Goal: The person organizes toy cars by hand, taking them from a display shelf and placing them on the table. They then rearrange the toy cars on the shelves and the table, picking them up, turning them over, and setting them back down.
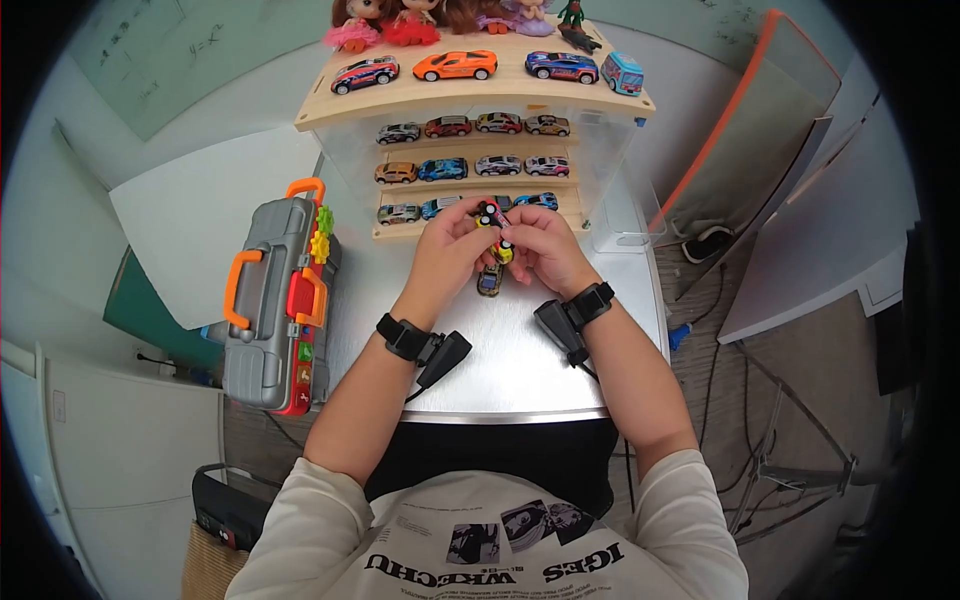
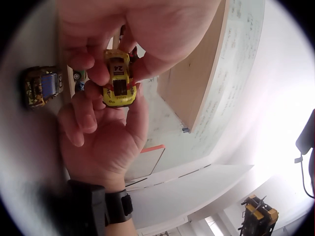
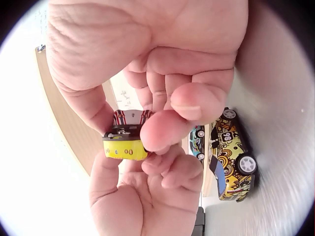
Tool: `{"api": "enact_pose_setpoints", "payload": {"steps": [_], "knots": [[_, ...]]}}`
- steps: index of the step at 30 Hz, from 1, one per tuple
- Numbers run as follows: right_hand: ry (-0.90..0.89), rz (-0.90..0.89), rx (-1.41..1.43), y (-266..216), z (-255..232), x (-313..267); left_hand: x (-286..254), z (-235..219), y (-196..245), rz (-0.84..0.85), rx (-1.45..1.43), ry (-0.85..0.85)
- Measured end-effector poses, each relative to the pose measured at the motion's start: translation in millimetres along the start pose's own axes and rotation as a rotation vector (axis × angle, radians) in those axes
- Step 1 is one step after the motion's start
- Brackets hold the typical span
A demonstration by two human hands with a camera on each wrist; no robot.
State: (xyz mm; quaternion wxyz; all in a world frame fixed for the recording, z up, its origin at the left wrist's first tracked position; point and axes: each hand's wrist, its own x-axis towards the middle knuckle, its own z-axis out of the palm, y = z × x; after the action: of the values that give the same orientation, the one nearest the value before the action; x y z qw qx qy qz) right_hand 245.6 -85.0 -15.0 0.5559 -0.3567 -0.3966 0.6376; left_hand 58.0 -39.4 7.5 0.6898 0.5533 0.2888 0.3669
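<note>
Both hands meet over the table in front of the shelf. My left hand (image 1: 455, 250) and my right hand (image 1: 548, 245) pinch a yellow toy car (image 2: 119, 81) from opposite ends, its roof marked 24. Against it, between the fingers, shows a part with white, red and black stripes (image 3: 132, 117); I cannot tell whether this is a second car. Fingers hide much of the sides. Just below the hands, on the table, stands a black-and-yellow patterned toy car (image 1: 489, 281) with a blue window, seen large in the right wrist view.
A wooden display shelf (image 1: 475, 185) with clear sides holds rows of toy cars. On its top stand larger cars, including an orange one (image 1: 456, 65), and several dolls (image 1: 415, 22). A grey toolbox (image 1: 270, 310) with orange handles stands left, a clear bin (image 1: 625, 232) right.
</note>
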Motion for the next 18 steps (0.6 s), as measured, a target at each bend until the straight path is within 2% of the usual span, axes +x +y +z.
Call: {"api": "enact_pose_setpoints", "payload": {"steps": [4,6,7,9,14,16,18], "knots": [[-0.010,0.006,-0.065,-1,2,-1,-25,-8,12,-0.084,0.108,0.099],[0.001,0.027,-0.032,-2,1,0,-34,-21,12,-0.086,0.390,0.291],[0.001,0.024,-0.026,-3,2,0,-37,-29,13,-0.087,0.397,0.290],[0.022,0.029,-0.026,-3,3,1,-42,-45,15,-0.006,1.169,0.497],[0.013,0.038,-0.048,-2,2,3,-48,-49,15,0.062,1.283,0.506],[0.023,0.035,-0.040,-1,2,3,-51,-44,14,-0.046,1.363,0.487],[0.028,0.054,-0.055,-1,2,2,-49,-45,12,-0.048,1.375,0.496]]}}
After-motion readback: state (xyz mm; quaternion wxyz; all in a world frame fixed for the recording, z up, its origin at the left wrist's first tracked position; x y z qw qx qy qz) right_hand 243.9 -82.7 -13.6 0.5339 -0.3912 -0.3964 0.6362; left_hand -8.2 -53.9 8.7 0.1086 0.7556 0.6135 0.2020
